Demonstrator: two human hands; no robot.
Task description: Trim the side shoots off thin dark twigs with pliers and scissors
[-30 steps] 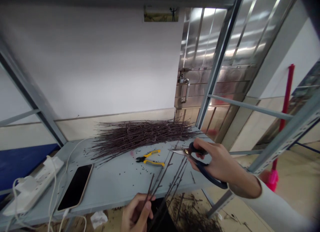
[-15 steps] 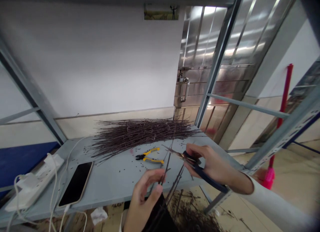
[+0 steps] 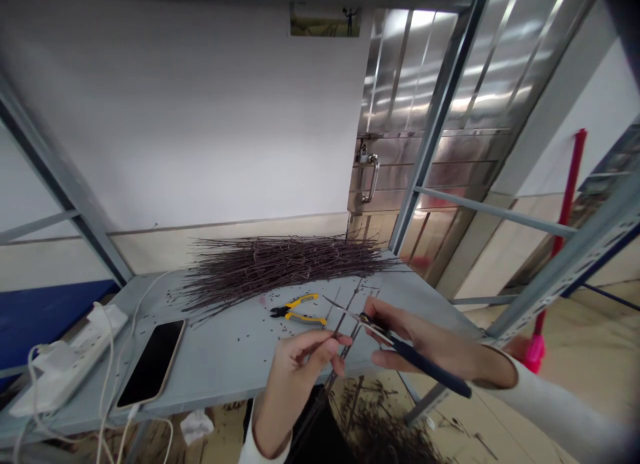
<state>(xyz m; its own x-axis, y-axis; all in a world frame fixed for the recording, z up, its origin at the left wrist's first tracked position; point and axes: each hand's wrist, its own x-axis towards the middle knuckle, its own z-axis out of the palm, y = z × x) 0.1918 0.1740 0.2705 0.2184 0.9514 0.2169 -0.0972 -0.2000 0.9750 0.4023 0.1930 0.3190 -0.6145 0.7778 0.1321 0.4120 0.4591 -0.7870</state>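
Note:
My left hand is shut on a few thin dark twigs, which stand roughly upright above the shelf's front edge and run down past it. My right hand grips scissors with navy handles. Their narrow steel blades point left, close beside the twigs, and I cannot tell whether they touch. Behind the hands, a large loose pile of dark twigs lies across the grey metal shelf, with yellow-handled pliers in front of it.
A black phone and a white power strip with cables lie at the shelf's left. Small twig bits dot the shelf. Cut twigs lie on the floor below. Steel uprights frame the shelf, with a metal door behind.
My left hand has risen and moved right with the twigs, bringing them nearer the scissors. The scissors have turned, their handles now lower and pointing right.

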